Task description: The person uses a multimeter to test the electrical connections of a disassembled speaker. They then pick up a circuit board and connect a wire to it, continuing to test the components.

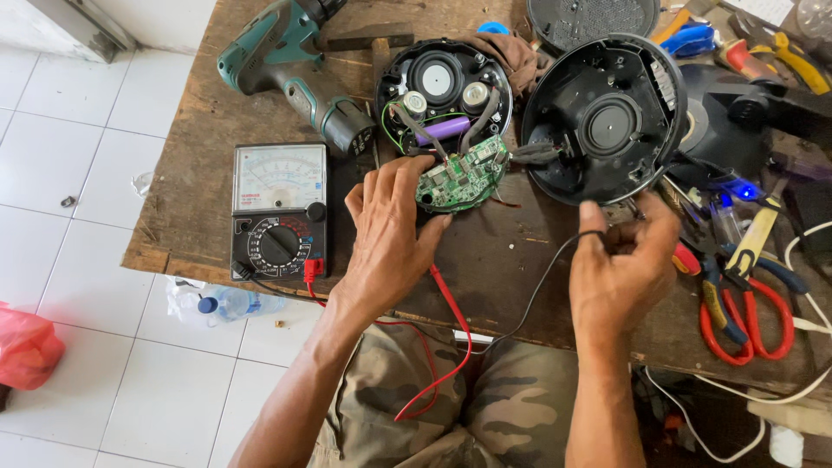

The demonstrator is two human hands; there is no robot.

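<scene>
Left hand (pixel 390 234) flat, fingertips pressing the green round circuit board (pixel 462 179) by the open black speaker shell (pixel 442 91) on the wooden bench (pixel 199 173). Right hand (pixel 626 260) pinching the thin black probe lead (pixel 555 260). Best to keep the board pinned steady and touch only one contact.

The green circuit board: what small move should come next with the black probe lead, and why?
Probably bring the black lead in the right hand over to the circuit board. The left hand already rests at the board with the red lead, and the analog multimeter sits connected.
</scene>
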